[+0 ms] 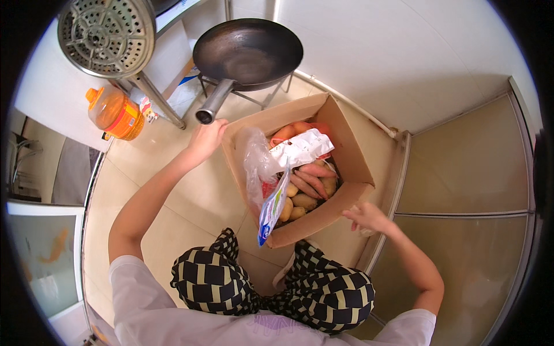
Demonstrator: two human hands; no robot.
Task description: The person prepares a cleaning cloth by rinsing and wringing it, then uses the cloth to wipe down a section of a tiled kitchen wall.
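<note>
An open cardboard box [298, 231] sits on the floor before my knees. My left hand [207, 140] is at its far left corner, fingertips against or right beside the rim; a firm grip cannot be made out. Beside the near right corner is my right hand [365, 217], its fingers curled and partly hidden. Inside lie sweet potatoes [308, 181], potatoes [304, 201], a crumpled white packet [303, 148] and orange-red produce [289, 132] in netting. A clear plastic bag [258, 155] hangs along the left wall. One blue-and-white printed package [273, 207] leans over the near left side.
Behind the box, a dark wok [249, 54] rests on a metal stand [251, 100], its handle pointing towards my left hand. A perforated metal stool [106, 39] and an oil bottle [117, 113] stand at left. Framed cabinet doors [463, 173] border the right.
</note>
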